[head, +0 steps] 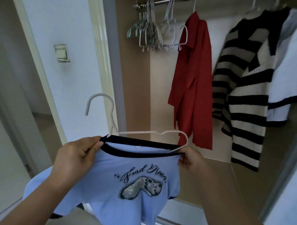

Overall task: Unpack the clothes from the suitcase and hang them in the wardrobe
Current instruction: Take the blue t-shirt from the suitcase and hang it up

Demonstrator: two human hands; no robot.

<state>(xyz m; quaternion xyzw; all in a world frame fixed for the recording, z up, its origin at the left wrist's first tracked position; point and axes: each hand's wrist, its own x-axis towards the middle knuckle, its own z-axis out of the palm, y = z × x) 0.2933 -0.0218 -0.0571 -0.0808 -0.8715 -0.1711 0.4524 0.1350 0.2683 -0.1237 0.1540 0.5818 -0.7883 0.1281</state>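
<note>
A light blue T-shirt (102,184) with a dog print and script lettering on its chest is held up in front of the open wardrobe (133,88). Its dark neckband (141,144) is stretched between both hands. The left end of the neckband is pinched by the left hand (77,154), with the fingers curled round the fabric. The right end is gripped by the right hand (191,159), and the end of a white hanger (138,132) is touched there. One shoulder of the hanger lies above the neckband, its right bend dips into the neck opening, and its hook stands tilted to the left.

Further back, inside the wardrobe, a red garment (192,80) is hung from the rail (160,2). A bunch of empty hangers (149,32) is gathered just left of it. To its right hang a black-and-cream striped sweater (245,96) and a pale garment (282,72) at the right edge. A wall switch (61,53) is seen on the wall left of the wardrobe.
</note>
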